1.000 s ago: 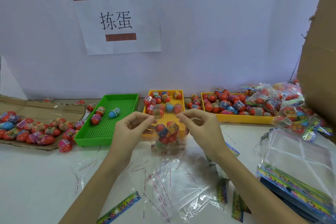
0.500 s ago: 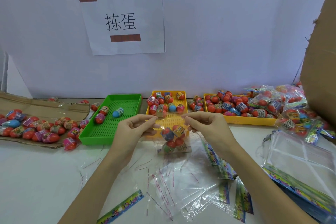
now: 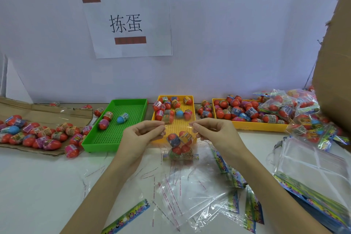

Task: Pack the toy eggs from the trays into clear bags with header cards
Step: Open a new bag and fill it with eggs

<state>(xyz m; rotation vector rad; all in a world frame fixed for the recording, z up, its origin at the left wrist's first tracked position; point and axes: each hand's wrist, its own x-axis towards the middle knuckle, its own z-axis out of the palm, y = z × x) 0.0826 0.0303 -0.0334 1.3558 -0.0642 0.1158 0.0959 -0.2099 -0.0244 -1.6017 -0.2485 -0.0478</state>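
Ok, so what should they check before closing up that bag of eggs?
1. Left hand pinches the clear plastic bag at its top corner: ok.
2. Right hand pinches the other top corner: ok.
3. Red toy eggs sit at the bag's bottom, away from the opening: ok.
4. Bag mouth held flat and straight for sealing: cannot tell.
5. Colourful header strip ready: it lies loose on the white table, apart from both hands: not ok.
6. Egg count right: cannot tell, they overlap.
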